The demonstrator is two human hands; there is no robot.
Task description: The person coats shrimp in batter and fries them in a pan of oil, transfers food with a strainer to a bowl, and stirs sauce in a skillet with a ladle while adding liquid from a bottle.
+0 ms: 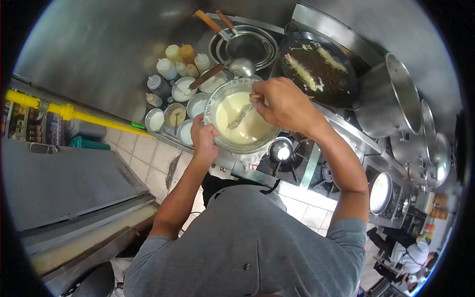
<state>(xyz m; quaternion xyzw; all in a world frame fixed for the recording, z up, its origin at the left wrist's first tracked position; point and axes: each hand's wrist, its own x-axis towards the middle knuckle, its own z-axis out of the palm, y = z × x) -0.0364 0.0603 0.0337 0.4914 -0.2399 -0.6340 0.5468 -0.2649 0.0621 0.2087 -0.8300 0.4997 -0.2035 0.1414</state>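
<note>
A metal bowl (210,106) of pale, runny batter (230,106) is in front of me. My left hand (204,140) grips its left rim, thumb on the edge. Over the right side of the bowl, my right hand (282,104) is closed in a pinch. From its fingertips a batter-coated shrimp (241,117) hangs down into the batter. Brown ends of a thin wooden stick (310,97) show on both sides of the right hand; its middle is hidden. Behind it, battered shrimp (303,73) fry in dark oil in a wide black pan (354,81).
Squeeze bottles (166,68) and small bowls (156,120) crowd the left counter. A ladle (241,67) lies near the strainers (250,45). Large pots (381,99) stand right of the pan. Burners (284,166) lie below the bowl. A person (413,255) is far right.
</note>
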